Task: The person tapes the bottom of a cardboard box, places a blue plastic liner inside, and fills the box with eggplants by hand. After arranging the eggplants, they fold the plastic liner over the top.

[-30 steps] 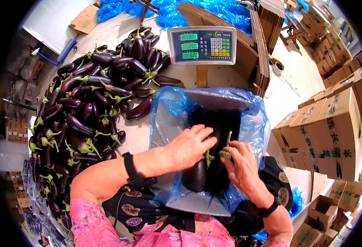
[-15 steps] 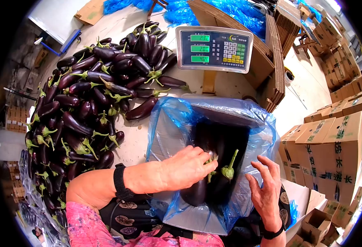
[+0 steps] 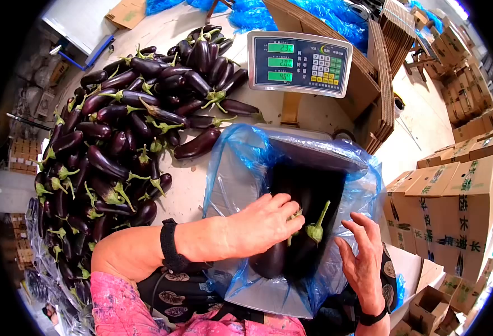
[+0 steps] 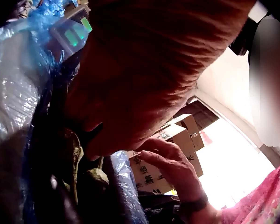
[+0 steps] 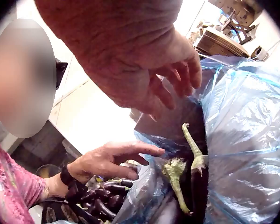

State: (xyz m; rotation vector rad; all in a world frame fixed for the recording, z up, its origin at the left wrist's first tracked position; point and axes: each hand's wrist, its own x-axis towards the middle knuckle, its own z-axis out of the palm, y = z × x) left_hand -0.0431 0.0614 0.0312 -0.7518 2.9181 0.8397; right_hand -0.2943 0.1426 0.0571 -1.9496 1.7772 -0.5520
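A box lined with a blue plastic bag [image 3: 232,173] stands before me with dark purple eggplants in it. Over its middle lies my left hand [image 3: 263,224], its fingers loosely bent beside a green eggplant stem. In the right wrist view the index finger of that left hand [image 5: 116,158] reaches toward an eggplant cap [image 5: 175,168]. Another eggplant [image 3: 315,231], stem pointing up, lies to the right of the hand. My right hand [image 3: 363,255] hovers at the bag's right edge, fingers spread and holding nothing. The box's deeper inside is in dark shadow.
A large pile of eggplants [image 3: 120,134] covers the floor at left. Behind the box rises a scale display [image 3: 299,64] with lit green digits. Flattened cardboard [image 3: 381,89] stands at the back right, and printed cartons [image 3: 442,213] are stacked at right.
My right hand has let go of an eggplant stem and moved right, out to the box's edge. My left hand stays over the eggplants. The scale's numbers have dropped.
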